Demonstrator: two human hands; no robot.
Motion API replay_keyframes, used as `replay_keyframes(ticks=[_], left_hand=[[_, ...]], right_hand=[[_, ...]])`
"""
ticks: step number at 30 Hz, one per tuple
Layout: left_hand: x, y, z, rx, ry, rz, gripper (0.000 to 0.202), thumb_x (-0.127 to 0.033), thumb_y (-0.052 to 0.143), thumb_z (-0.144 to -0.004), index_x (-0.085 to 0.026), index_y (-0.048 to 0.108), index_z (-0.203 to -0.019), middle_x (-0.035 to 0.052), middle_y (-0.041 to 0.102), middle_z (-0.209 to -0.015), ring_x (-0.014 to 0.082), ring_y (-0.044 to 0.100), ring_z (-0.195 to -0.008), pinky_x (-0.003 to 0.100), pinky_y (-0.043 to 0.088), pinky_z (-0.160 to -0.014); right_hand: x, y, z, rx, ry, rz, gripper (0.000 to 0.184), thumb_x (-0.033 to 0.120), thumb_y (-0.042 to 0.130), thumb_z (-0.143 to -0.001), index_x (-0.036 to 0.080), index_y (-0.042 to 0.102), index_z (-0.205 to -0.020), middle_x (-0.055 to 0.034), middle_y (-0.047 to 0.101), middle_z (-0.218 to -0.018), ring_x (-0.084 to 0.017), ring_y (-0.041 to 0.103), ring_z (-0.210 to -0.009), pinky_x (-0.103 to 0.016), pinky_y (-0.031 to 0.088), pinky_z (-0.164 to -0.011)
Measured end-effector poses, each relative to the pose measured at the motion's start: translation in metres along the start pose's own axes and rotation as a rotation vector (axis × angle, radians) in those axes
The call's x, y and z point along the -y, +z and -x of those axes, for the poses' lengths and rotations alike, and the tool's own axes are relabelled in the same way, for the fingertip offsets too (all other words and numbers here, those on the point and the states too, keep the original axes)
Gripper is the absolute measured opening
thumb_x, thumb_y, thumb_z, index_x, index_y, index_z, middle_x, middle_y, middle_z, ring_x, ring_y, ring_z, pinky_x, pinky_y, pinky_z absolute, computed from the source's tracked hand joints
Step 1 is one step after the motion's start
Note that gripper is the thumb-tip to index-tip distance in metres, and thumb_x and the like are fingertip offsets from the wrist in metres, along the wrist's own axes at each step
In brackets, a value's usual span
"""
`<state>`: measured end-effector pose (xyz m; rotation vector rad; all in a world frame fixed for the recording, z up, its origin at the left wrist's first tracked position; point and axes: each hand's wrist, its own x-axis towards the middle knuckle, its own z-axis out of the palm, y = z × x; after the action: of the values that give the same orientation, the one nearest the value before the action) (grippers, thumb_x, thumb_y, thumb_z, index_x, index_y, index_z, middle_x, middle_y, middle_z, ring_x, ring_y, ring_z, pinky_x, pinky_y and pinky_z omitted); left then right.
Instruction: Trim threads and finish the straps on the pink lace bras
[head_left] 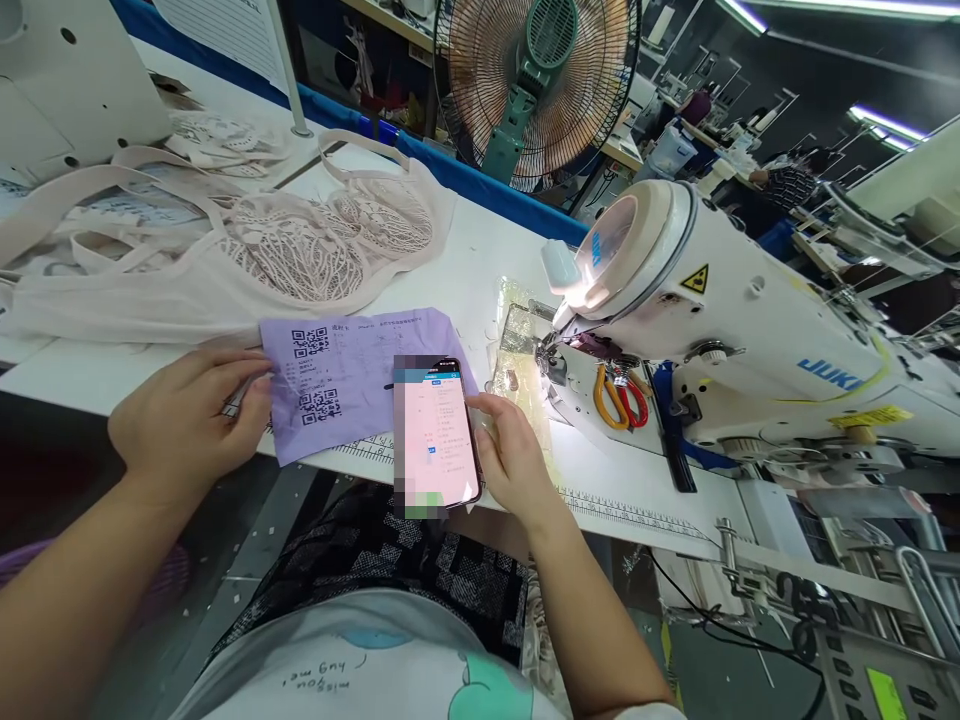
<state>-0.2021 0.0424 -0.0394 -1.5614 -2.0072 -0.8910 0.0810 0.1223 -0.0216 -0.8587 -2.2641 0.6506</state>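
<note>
My left hand [191,405] pinches the left edge of a creased purple sheet [352,400] printed with QR codes and rows of text. Over the right part of that sheet lies a smartphone [446,440] with its screen lit; its left side is blurred out. My right hand [514,455] grips the phone by its right edge, thumb and finger against the side. Behind the sheet, beige lace bras [300,250] are heaped on the white table, and one touches the sheet's upper left edge.
A JUKI sewing machine [750,310] stands at the right with its lamp on. Orange-handled scissors [611,398] and a red-handled pair [637,402] lie by its needle. A ruler strip [637,510] runs along the table's front edge. A large fan [536,90] stands behind.
</note>
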Motion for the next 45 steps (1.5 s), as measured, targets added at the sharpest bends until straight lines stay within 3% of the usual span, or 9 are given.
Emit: replay_keyframes(ticks=[8,11,15,21,39,43,45], left_hand=[[-0.002,0.0,0.0,0.03,-0.054,0.009,0.031,-0.034,0.042,-0.08,-0.016,0.067,-0.083,0.008,0.069,-0.09,0.0247,0.064,-0.087,0.03,0.038,-0.048],[-0.004,-0.002,-0.002,0.052,-0.087,-0.004,0.032,-0.034,0.041,-0.081,-0.015,0.067,-0.084,0.0085,0.069,-0.091,0.0251,0.064,-0.089,0.031,0.037,-0.048],[-0.006,-0.003,-0.003,0.09,-0.092,-0.009,0.034,-0.034,0.04,-0.081,-0.014,0.067,-0.084,0.01,0.069,-0.091,0.0258,0.064,-0.088,0.032,0.038,-0.049],[0.001,0.002,0.001,0.029,-0.039,-0.006,0.027,-0.031,0.044,-0.079,-0.017,0.067,-0.082,0.0059,0.069,-0.088,0.0221,0.064,-0.082,0.03,0.039,-0.05],[-0.002,0.0,-0.001,0.033,-0.005,-0.041,0.024,-0.027,0.046,-0.079,-0.015,0.067,-0.08,0.0072,0.07,-0.088,0.0226,0.065,-0.081,0.029,0.04,-0.048],[-0.004,0.0,-0.002,-0.004,0.018,-0.023,0.025,-0.027,0.048,-0.078,-0.012,0.068,-0.077,0.0086,0.07,-0.084,0.0232,0.065,-0.077,0.029,0.04,-0.047],[-0.005,0.0,-0.002,0.002,0.011,-0.004,0.026,-0.027,0.047,-0.078,-0.012,0.068,-0.076,0.0097,0.07,-0.084,0.0244,0.065,-0.078,0.03,0.041,-0.049]], right_hand=[[0.0,0.001,-0.002,0.016,-0.047,0.025,0.032,0.011,0.037,-0.083,0.018,0.048,-0.112,-0.0098,0.057,-0.108,-0.021,0.045,-0.114,-0.041,0.043,-0.094],[-0.001,0.0,0.0,-0.086,-0.033,-0.018,0.03,0.011,0.037,-0.084,0.018,0.048,-0.111,-0.0093,0.058,-0.108,-0.02,0.047,-0.112,-0.041,0.043,-0.094],[-0.003,-0.005,0.005,-0.269,0.099,-0.135,0.028,0.014,0.036,-0.087,0.02,0.043,-0.114,-0.0077,0.061,-0.105,-0.017,0.054,-0.105,-0.039,0.045,-0.09],[-0.006,-0.006,0.007,-0.349,0.164,-0.206,0.023,0.017,0.036,-0.088,0.018,0.044,-0.11,-0.0062,0.063,-0.098,-0.016,0.058,-0.099,-0.039,0.044,-0.091],[-0.008,-0.007,0.005,-0.353,0.167,-0.141,0.019,0.016,0.035,-0.087,0.018,0.047,-0.101,-0.0034,0.065,-0.085,-0.015,0.061,-0.085,-0.033,0.049,-0.079],[-0.005,-0.008,0.009,-0.25,0.12,-0.14,0.018,0.016,0.037,-0.087,0.019,0.051,-0.096,-0.0025,0.066,-0.08,-0.015,0.061,-0.079,-0.032,0.05,-0.073],[-0.001,-0.01,0.013,-0.17,0.042,-0.11,0.019,0.015,0.037,-0.086,0.02,0.053,-0.096,-0.0035,0.065,-0.085,-0.016,0.06,-0.085,-0.034,0.05,-0.076]])
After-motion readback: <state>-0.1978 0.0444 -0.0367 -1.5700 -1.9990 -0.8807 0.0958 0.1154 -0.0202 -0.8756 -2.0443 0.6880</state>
